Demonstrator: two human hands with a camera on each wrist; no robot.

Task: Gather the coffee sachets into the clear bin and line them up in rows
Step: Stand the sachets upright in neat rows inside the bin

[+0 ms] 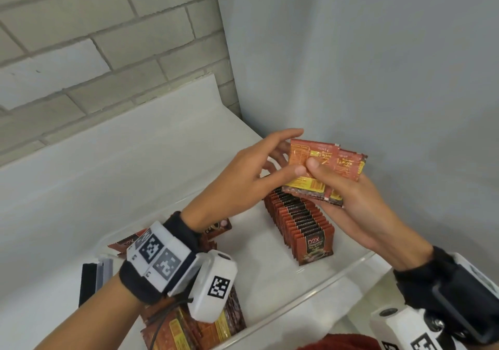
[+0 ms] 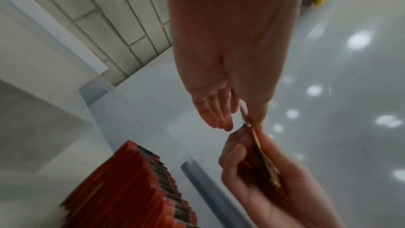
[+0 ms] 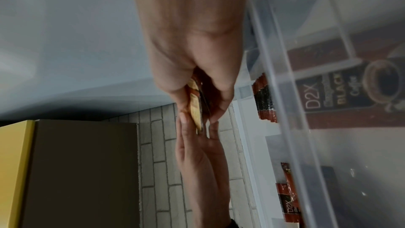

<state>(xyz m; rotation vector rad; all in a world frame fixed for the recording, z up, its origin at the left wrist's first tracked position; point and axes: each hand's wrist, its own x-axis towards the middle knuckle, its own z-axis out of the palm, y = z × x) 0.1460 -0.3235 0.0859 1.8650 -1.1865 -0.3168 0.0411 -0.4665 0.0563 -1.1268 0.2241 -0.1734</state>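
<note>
At frame centre, the right hand (image 1: 351, 201) is gripping a fan of sachets (image 1: 324, 168) while the left hand (image 1: 243, 182) is pinching one, likely squaring them to join the row (image 1: 299, 222) in the bin (image 1: 337, 276) below.

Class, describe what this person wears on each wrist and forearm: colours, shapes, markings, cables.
Both forearms are bare, without sleeves. The left wrist carries a black band with a white block bearing black-and-white square codes, a rounded white camera pod with another code, and a thin dark cable. The right wrist has a black band, a dark mount and a white coded pod.
</note>
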